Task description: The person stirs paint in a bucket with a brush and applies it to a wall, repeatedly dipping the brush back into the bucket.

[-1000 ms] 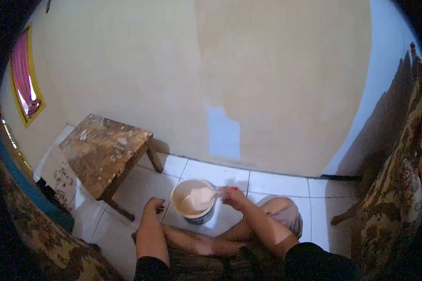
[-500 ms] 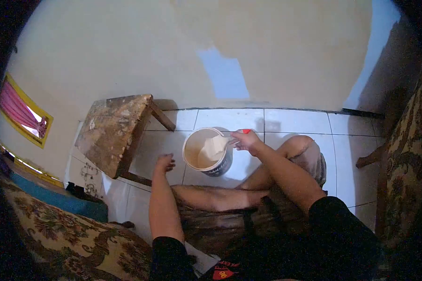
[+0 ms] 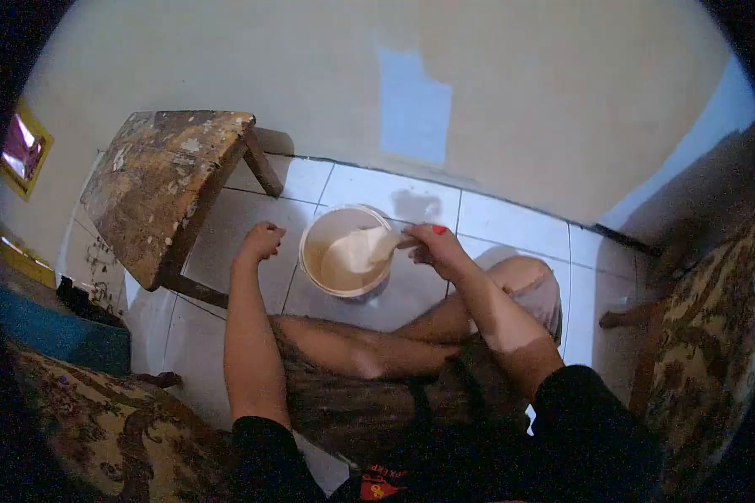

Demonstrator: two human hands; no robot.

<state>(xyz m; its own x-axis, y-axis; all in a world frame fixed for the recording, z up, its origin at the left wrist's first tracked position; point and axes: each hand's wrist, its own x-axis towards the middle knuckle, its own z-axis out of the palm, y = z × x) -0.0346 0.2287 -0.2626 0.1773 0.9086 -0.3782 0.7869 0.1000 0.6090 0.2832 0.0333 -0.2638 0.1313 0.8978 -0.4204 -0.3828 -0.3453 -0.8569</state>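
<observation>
My right hand [image 3: 434, 250] is closed around a paintbrush with a red handle end showing above the fingers. The broad, cream-coated head of the paintbrush [image 3: 376, 246] reaches over the right rim and into a round white bucket [image 3: 307, 261]. Pale paint [image 3: 340, 256] lies inside the bucket, which stands on the floor in front of my crossed legs. To the left of the bucket, my left hand [image 3: 264, 241] hovers with loosely bent fingers and holds nothing.
A paint-spattered wooden stool [image 3: 164, 180] stands at the left. Behind the bucket rises a beige-painted wall [image 3: 294, 75] with a pale blue patch [image 3: 415, 109]. Patterned upholstered furniture flanks me, one chair [image 3: 705, 335] at right. White tiles [image 3: 512, 226] cover the floor.
The view has shifted, so stool, bucket and wall patch sit differently in it. The brush head now lies flatter and more sideways at the bucket's right rim. My left hand's fingers are more curled.
</observation>
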